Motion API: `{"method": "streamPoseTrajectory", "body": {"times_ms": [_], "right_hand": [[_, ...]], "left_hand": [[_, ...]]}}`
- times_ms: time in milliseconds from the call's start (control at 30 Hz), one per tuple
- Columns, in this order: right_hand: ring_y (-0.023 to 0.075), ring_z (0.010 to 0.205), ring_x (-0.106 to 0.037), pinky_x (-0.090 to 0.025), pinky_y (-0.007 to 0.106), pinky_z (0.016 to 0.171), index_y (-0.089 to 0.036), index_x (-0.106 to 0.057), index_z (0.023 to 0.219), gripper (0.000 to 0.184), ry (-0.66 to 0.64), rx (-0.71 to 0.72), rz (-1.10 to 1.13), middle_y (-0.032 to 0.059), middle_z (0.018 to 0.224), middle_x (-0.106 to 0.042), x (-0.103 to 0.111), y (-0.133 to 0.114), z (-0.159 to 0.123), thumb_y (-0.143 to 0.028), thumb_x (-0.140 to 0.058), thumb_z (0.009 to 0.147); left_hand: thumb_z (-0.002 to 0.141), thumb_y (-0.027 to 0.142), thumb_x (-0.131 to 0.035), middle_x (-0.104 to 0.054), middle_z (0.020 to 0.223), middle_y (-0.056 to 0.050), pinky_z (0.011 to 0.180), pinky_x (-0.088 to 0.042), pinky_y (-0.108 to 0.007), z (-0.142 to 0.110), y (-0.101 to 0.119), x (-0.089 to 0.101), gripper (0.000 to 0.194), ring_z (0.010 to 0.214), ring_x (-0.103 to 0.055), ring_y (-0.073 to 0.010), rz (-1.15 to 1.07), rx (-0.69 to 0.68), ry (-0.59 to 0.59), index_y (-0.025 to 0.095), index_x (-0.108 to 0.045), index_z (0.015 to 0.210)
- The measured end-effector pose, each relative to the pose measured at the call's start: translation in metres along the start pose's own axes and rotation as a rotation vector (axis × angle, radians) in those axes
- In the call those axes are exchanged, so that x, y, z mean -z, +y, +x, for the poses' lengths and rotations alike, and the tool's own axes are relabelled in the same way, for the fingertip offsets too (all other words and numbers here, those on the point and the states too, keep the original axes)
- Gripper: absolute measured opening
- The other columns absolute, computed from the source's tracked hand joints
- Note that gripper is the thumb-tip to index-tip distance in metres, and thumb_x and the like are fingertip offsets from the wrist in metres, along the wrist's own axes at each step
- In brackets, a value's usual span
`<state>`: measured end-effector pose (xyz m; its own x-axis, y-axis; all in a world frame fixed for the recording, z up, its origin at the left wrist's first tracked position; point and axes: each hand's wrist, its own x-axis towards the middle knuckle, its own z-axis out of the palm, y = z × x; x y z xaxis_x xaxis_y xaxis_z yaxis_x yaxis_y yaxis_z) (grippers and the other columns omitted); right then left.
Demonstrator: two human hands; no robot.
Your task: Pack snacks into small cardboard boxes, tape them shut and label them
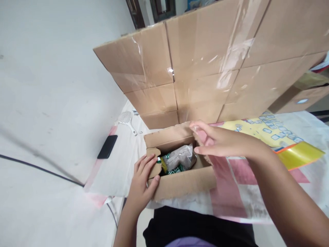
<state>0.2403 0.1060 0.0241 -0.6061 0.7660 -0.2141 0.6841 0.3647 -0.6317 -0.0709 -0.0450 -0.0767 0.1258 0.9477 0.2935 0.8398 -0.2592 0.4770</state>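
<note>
A small open cardboard box (183,183) sits near the table's front edge with its flaps spread. Inside lies a clear plastic bag (181,157) holding something greyish, on top of green packaging with white lettering (177,169). My left hand (144,178) grips the box at its left end, fingers over the short flap and thumb by the near flap. At the box's right end is my right hand (218,139), its thumb and fingers apart. Its fingertips are at the far right corner; whether they touch the cardboard I cannot tell.
Behind the box stands a large taped cardboard panel (205,61). A white hairbrush (127,120) and a black phone-like object (108,146) lie to the left near the wall. At right is a yellow patterned sheet (257,130) with a shiny yellow folded piece (299,154).
</note>
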Motion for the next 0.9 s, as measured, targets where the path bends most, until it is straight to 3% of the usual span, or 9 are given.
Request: {"method": "streamPoseTrajectory", "body": {"times_ms": [100, 167, 300, 400, 500, 633, 700, 800, 900], "right_hand": [[0.0318, 0.143, -0.05, -0.047, 0.047, 0.111, -0.035, -0.021, 0.164, 0.082, 0.147, 0.105, 0.158, 0.0079, 0.163, -0.043, -0.025, 0.015, 0.005, -0.063, -0.055, 0.095], [0.0288, 0.157, -0.029, -0.034, 0.049, 0.123, -0.032, -0.017, 0.166, 0.079, 0.288, 0.142, 0.301, 0.007, 0.171, -0.027, -0.053, 0.022, 0.012, -0.062, -0.049, 0.099], [0.0253, 0.146, -0.046, -0.036, 0.047, 0.121, -0.027, -0.05, 0.146, 0.054, 0.586, 0.278, 0.576, 0.0095, 0.152, -0.054, -0.096, 0.033, 0.017, -0.058, -0.04, 0.104], [0.0289, 0.138, -0.053, -0.04, 0.05, 0.117, -0.024, -0.071, 0.105, 0.045, 0.6, 0.438, 0.507, 0.0093, 0.118, -0.071, -0.106, 0.042, 0.007, -0.056, -0.039, 0.105], [0.0299, 0.146, -0.043, -0.034, 0.055, 0.12, -0.026, -0.073, 0.101, 0.043, 0.584, 0.462, 0.346, 0.0085, 0.121, -0.072, -0.107, 0.049, -0.005, -0.049, -0.038, 0.107], [0.0285, 0.152, -0.036, -0.029, 0.056, 0.124, -0.027, -0.073, 0.112, 0.041, 0.574, 0.431, 0.284, 0.0074, 0.135, -0.068, -0.11, 0.05, -0.015, -0.048, -0.038, 0.107], [0.0292, 0.153, -0.035, -0.029, 0.056, 0.124, -0.027, -0.071, 0.118, 0.049, 0.585, 0.408, 0.325, 0.0085, 0.136, -0.067, -0.115, 0.049, -0.016, -0.057, -0.034, 0.106], [0.03, 0.154, -0.034, -0.028, 0.057, 0.124, -0.026, -0.064, 0.134, 0.064, 0.661, 0.326, 0.382, 0.0108, 0.139, -0.065, -0.128, 0.046, -0.014, -0.066, -0.025, 0.104], [0.0287, 0.156, -0.032, -0.029, 0.057, 0.125, -0.026, -0.041, 0.157, 0.065, 0.686, 0.27, 0.373, 0.0114, 0.149, -0.057, -0.143, 0.043, -0.019, -0.062, -0.025, 0.104]], "left_hand": [[0.103, 0.033, -0.048, -0.045, 0.162, -0.005, 0.122, -0.035, -0.054, 0.001, -0.002, 0.008, 0.051, 0.152, -0.031, -0.0289, 0.037, -0.049, -0.062, 0.031, -0.044, 0.154], [0.103, 0.036, -0.05, -0.044, 0.163, -0.004, 0.123, -0.034, -0.054, 0.004, -0.006, 0.017, 0.054, 0.153, -0.029, -0.0295, 0.083, -0.088, -0.137, 0.033, -0.042, 0.156], [0.101, 0.05, -0.052, -0.045, 0.161, -0.009, 0.118, -0.039, -0.054, 0.006, -0.012, 0.027, 0.063, 0.149, -0.032, -0.034, 0.165, -0.167, -0.189, 0.032, -0.038, 0.159], [0.095, 0.067, -0.052, -0.052, 0.144, -0.017, 0.112, -0.042, -0.055, -0.005, -0.004, 0.021, 0.076, 0.135, -0.045, -0.0364, 0.215, -0.233, -0.013, 0.028, -0.039, 0.159], [0.087, 0.077, -0.055, -0.056, 0.137, -0.018, 0.115, -0.035, -0.059, -0.014, 0.021, 0.015, 0.088, 0.13, -0.048, -0.0381, 0.248, -0.38, 0.027, 0.025, -0.043, 0.156], [0.094, 0.035, -0.062, -0.058, 0.148, -0.012, 0.121, -0.028, -0.053, -0.004, 0.049, 0.02, 0.055, 0.136, -0.052, -0.0326, 0.337, -0.496, -0.164, 0.027, -0.053, 0.148], [0.093, 0.023, -0.059, -0.071, 0.129, -0.009, 0.11, -0.04, -0.045, 0.01, 0.051, 0.025, 0.051, 0.116, -0.064, -0.0258, 0.3, -0.46, -0.061, 0.026, -0.055, 0.143], [0.093, 0.033, -0.065, -0.072, 0.115, -0.01, 0.094, -0.047, -0.043, 0.037, 0.045, 0.02, 0.045, 0.104, -0.065, -0.0274, 0.34, -0.264, 0.232, 0.024, -0.059, 0.136], [0.098, 0.031, -0.061, -0.071, 0.112, -0.01, 0.09, -0.047, -0.04, 0.054, 0.042, 0.002, 0.019, 0.103, -0.063, -0.0262, 0.333, -0.214, 0.276, 0.022, -0.071, 0.112]]}}
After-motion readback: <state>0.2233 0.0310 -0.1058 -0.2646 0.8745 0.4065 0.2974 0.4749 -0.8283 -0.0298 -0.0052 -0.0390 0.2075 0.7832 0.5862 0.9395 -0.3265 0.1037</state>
